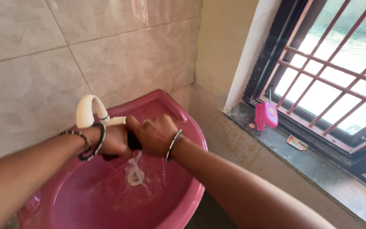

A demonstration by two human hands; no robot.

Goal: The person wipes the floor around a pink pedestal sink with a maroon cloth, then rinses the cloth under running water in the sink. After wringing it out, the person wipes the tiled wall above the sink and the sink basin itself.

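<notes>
My left hand (pixel 113 142) and my right hand (pixel 153 135) are pressed together over a dark pink wash basin (pixel 187 127), under the spout of a curved white tap (pixel 87 108). Both are closed on a small dark thing (pixel 133 142) that shows only between them; what it is I cannot tell. Water runs down from my hands to the drain (pixel 135 176) in the basin's bottom. Bangles sit on both wrists.
The basin hangs on a tiled wall (pixel 64 55). To the right runs a dark stone window sill (pixel 301 157) with a pink plastic case (pixel 266 115) and a small wrapper (pixel 297 143) on it, below a barred window (pixel 339 72).
</notes>
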